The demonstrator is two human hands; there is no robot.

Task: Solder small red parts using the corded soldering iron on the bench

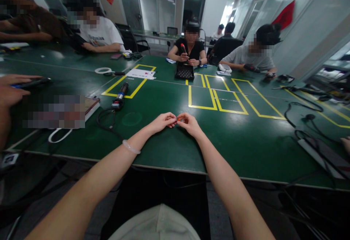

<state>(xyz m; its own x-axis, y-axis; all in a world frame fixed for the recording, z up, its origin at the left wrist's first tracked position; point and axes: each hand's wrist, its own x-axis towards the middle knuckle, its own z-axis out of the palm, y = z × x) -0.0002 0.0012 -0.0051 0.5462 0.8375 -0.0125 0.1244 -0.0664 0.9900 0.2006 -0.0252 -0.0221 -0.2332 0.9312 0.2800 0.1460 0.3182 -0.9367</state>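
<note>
My left hand [164, 120] and my right hand [189, 124] meet just above the green table [164, 148], fingertips almost touching. Both are closed in a pinch around a small orange-red piece [178, 120]. Fingers cover most of it, so its kind and full shape cannot be made out. A clear bangle [130, 147] circles my left wrist.
Left of my hands lies a corded power screwdriver [120, 96], near a thick book [93, 108]. White paper [140, 73] lies farther back. Across the table, a person with a red-tipped tool sits behind a black tray [184, 73]. Cables [303, 101] sprawl at right.
</note>
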